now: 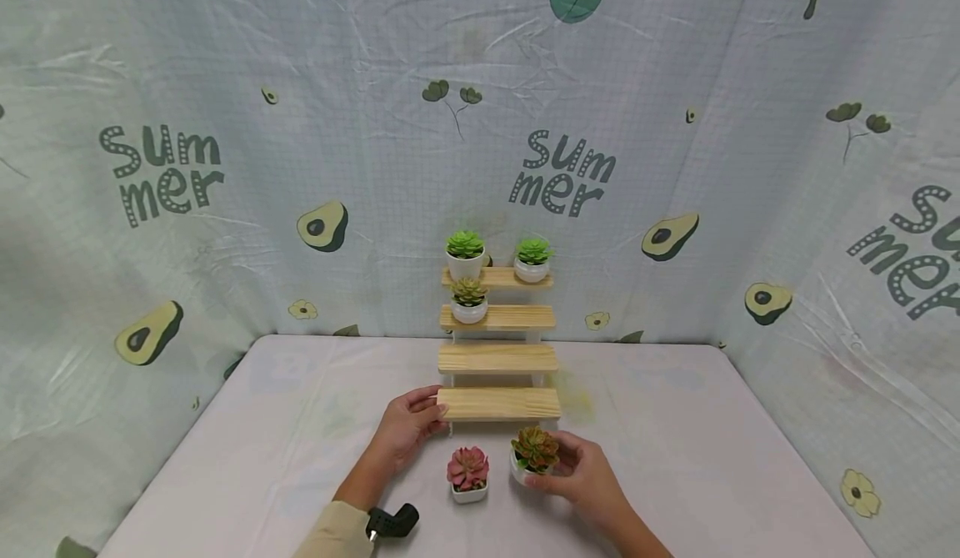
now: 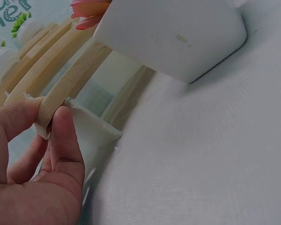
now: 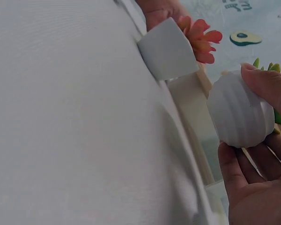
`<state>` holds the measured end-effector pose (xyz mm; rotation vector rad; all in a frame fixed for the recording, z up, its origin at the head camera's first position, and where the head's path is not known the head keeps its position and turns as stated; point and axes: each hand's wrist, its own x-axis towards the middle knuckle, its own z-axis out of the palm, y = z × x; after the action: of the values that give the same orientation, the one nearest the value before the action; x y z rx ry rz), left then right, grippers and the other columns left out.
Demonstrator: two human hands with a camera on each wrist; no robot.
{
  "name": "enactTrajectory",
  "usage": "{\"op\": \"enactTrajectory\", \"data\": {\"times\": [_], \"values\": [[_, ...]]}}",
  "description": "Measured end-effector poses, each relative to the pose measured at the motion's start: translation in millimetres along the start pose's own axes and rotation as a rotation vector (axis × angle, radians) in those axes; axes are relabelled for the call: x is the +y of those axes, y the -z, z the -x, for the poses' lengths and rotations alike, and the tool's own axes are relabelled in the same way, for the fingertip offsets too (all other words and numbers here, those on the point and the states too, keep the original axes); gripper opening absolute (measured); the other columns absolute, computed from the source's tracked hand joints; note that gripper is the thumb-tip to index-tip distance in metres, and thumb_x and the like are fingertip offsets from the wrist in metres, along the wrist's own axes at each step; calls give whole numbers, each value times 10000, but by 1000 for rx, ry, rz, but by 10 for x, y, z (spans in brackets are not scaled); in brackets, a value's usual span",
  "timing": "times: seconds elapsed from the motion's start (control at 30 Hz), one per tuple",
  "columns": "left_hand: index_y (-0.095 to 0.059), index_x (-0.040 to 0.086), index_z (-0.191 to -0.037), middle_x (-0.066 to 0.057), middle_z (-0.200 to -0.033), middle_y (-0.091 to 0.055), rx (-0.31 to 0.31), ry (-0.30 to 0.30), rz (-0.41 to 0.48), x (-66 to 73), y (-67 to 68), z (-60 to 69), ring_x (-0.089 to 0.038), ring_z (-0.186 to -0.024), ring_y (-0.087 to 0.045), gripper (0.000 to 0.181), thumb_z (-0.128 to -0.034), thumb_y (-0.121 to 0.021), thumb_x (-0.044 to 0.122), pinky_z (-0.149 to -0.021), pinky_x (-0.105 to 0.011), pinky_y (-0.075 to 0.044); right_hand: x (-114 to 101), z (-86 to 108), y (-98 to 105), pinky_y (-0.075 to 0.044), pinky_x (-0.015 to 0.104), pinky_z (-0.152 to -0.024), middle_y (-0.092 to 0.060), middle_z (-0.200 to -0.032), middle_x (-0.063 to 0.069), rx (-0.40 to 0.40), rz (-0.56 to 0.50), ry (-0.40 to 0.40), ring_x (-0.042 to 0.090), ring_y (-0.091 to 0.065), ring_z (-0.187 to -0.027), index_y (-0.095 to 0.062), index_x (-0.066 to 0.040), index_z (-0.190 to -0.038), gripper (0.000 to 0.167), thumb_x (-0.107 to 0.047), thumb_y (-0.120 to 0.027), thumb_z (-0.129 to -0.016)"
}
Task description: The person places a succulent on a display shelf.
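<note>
My left hand [image 1: 406,429] pinches the left end of the lowest board of a tiered wooden plant stand [image 1: 498,404]; thumb and fingers on the board [image 2: 75,77] show in the left wrist view. In my right hand [image 1: 591,481] is a potted succulent [image 1: 536,449] with green-and-reddish leaves, gripped by its ribbed white pot [image 3: 241,110]. The right wrist view shows this pot raised off the table, thumb on one side and fingers on the other. Between the hands, a pink succulent [image 1: 468,468] in a square white pot [image 2: 173,35] stands on the table.
Two bright green succulents [image 1: 465,245] [image 1: 533,252] stand on the top board, and a yellowish-green one [image 1: 468,293] sits at the left of the board below. The white-covered table [image 1: 315,424] meets a printed curtain [image 1: 420,174] at the back. A black wrist device [image 1: 393,522] is on the left wrist.
</note>
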<state>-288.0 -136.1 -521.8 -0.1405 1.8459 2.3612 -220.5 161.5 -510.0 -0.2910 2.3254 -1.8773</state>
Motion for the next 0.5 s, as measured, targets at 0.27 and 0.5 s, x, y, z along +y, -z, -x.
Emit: {"op": "enactTrajectory", "data": {"times": [0.27,0.5], "values": [[-526,-79,-1409,-112,-1076,-687,2,6,2,11,-4,18,-145,-861,-674,484,-952,-673,-21,-728,-252,-605,-72,-95,-3,-568,251,-969,-691,-1290,183,26,5,27,213,-685,-1169,-649,2,-1306,639,-166,-919,-752],[-527,-78,-1409,-108,-1078,-689,3,4,4,12,-9,16,-143,-864,-674,481,-953,-670,-24,-729,-251,-601,-158,-173,42,-547,260,-1005,-684,-1312,171,16,7,65,127,-688,-1146,-634,-24,-1341,640,-141,-902,-772]]}}
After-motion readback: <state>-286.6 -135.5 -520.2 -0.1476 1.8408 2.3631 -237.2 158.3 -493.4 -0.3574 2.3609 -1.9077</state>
